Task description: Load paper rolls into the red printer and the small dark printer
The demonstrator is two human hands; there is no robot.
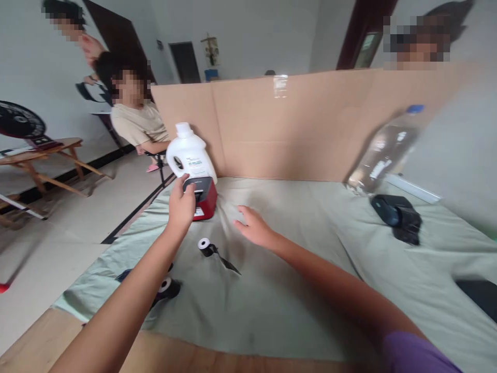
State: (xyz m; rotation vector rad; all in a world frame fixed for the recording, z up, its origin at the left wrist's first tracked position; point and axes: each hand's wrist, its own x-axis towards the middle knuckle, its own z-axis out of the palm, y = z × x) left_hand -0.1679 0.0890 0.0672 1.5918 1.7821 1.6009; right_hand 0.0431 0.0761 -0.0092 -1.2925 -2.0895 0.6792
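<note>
My left hand (180,203) grips the top edge of a small red and black label printer (202,199) standing on the pale green cloth (295,290). Behind the printer stands a white detergent jug (191,155). My right hand (252,226) hovers open, palm down, just right of the printer, touching nothing. A small black tape roll with a white core (205,246) lies on the cloth between my arms, a strip trailing to its right. A second roll (167,286) lies beside my left forearm.
A cardboard screen (310,129) stands along the far edge. A clear plastic bottle (382,153) leans at the right, with a black device (398,215) below it. A seated person (137,122) and a wooden table (46,155) are at the left.
</note>
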